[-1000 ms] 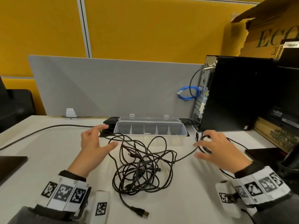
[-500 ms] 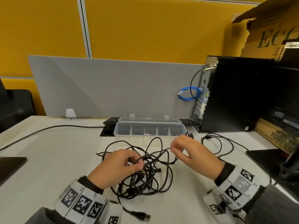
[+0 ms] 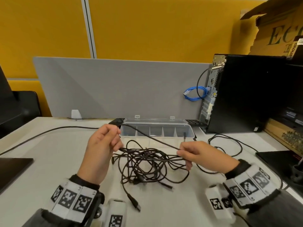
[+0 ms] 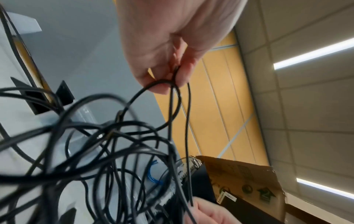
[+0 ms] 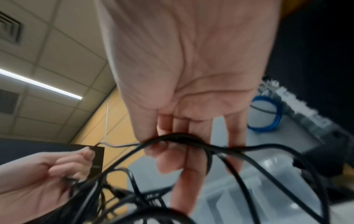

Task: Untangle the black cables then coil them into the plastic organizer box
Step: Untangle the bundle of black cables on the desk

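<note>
Left hand: the left hand (image 3: 101,149) is raised above the desk (image 3: 49,154), thumb and fingertips pinching a black strand pulled up out of the tangle.
Right hand: the right hand (image 3: 201,154) is lower, fingers curled round several strands it holds at the tangle's right edge.
Cables: the black cables (image 3: 147,164) lie knotted on the desk between both hands, one strand stretched taut from hand to hand; a USB plug (image 3: 136,205) trails toward the near edge.
Box: the plastic organizer box (image 3: 157,130) sits open just behind the tangle, its dividers showing.
Surroundings: a black computer tower (image 3: 246,94) stands to the right, a blue cable (image 3: 195,94) coiled at its back.
</note>
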### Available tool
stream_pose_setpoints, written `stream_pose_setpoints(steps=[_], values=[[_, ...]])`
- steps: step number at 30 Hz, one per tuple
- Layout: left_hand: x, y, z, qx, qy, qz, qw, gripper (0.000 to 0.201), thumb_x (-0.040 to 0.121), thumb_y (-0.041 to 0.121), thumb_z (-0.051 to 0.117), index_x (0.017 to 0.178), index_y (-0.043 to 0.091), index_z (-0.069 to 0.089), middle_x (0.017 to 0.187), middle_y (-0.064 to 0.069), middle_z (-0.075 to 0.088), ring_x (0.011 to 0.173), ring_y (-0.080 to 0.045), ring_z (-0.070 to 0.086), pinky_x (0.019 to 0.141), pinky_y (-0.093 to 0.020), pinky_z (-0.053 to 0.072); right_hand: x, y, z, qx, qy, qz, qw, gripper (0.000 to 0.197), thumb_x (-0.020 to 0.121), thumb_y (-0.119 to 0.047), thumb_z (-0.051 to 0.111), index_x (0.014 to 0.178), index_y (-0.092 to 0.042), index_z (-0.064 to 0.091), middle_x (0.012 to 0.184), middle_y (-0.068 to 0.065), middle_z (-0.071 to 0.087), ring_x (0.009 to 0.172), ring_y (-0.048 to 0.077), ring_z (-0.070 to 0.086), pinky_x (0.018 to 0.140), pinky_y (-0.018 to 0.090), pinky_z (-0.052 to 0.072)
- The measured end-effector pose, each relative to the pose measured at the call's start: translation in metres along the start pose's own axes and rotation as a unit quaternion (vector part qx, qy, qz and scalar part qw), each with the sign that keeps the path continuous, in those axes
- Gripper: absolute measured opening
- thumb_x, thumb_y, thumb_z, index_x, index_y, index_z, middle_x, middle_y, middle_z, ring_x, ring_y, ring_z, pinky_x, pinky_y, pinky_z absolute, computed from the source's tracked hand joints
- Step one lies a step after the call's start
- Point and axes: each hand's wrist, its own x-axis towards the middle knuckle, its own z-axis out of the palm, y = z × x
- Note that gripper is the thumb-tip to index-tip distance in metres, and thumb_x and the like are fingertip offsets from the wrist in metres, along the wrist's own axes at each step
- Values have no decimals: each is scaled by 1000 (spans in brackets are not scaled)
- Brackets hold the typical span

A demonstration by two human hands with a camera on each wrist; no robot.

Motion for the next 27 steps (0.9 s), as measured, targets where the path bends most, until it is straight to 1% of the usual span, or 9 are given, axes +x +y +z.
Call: stream_pose_setpoints(steps=[2,4,7,9,11,17,22,24,27], values=[[-1,-4,4,54,3,-3,999,20,96,11,42,83,11,56,59,4,46,54,-12,45,67,-28,39,-4,-7,-6,-54,46,-13,997,29,96,-33,45,68,-28,43,58,-3,58,58,4,60,58,13,39],[-3,-6,4,168,-11,40,985,13,94,23,51,104,21,58,86,8,60,82,-11,58,77,-23,41,-7,-18,-3,-166,73,-39,983,29,98,-36,40,70,-30,37,53,-10,45,57,9,56,57,20,38],[-14,-4,7,366,-85,135,917,58,80,62,52,132,47,33,132,29,40,125,9,33,102,-21,26,-11,-38,13,-301,127,-103,940,25,96,-39,34,74,-29,30,48,-12,26,48,15,38,47,25,20],[-23,-2,15,457,-140,217,851,65,75,71,42,135,52,24,134,41,26,130,18,16,111,-26,10,-13,-47,23,-340,149,-107,922,23,91,-39,35,71,-27,38,43,-10,28,39,13,27,42,16,4],[-24,-5,19,482,-185,248,820,62,75,73,39,132,52,29,131,42,30,127,22,15,114,-30,9,-11,-53,31,-373,180,-126,902,24,87,-38,35,71,-26,48,40,-8,40,35,13,23,44,15,-2],[-25,-11,22,391,-297,126,862,34,87,54,46,116,39,53,114,25,60,112,6,52,96,-19,42,-7,-52,42,-378,233,-168,880,20,89,-30,39,84,-26,57,46,-9,50,33,12,32,35,20,20],[-28,-10,28,322,-318,85,888,15,95,24,48,87,19,60,67,2,65,57,-7,61,63,-22,50,-5,-51,35,-262,260,-157,916,44,99,-48,18,77,-23,47,50,-10,47,39,15,46,37,23,29],[-28,-4,28,268,-286,67,918,24,92,27,43,76,15,56,56,1,56,47,-6,53,50,-19,44,-3,-45,31,-259,210,-126,934,36,96,-50,21,79,-25,40,56,-11,45,49,15,50,43,25,32],[-19,8,20,132,-127,34,982,31,95,20,37,69,9,48,49,3,46,41,-4,42,43,-15,39,-6,-20,15,-194,47,-23,980,33,98,-43,32,76,-20,41,61,-5,52,57,15,51,63,34,46]])
